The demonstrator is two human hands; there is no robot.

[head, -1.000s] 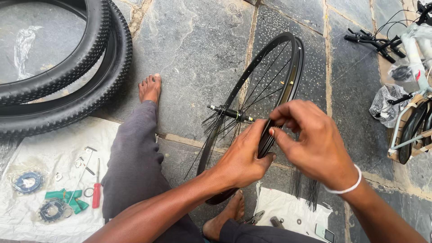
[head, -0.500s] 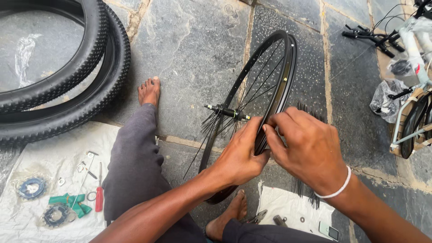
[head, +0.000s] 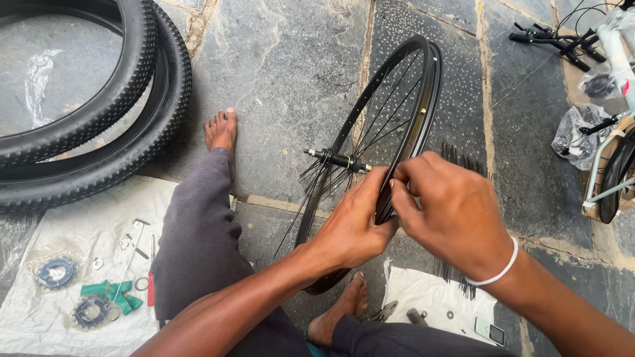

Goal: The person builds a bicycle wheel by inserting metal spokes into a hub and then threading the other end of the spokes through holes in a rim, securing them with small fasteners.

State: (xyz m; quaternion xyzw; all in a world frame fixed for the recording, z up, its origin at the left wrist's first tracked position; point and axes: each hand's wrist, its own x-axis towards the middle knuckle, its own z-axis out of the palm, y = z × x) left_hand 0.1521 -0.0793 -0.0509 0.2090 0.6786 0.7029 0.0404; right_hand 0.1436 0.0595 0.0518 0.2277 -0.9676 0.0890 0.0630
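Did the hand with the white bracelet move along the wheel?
Yes. The right hand has slid a little down the black rim, toward the person, judged against the hub axle. Its fingertips now meet the left hand at the rim.
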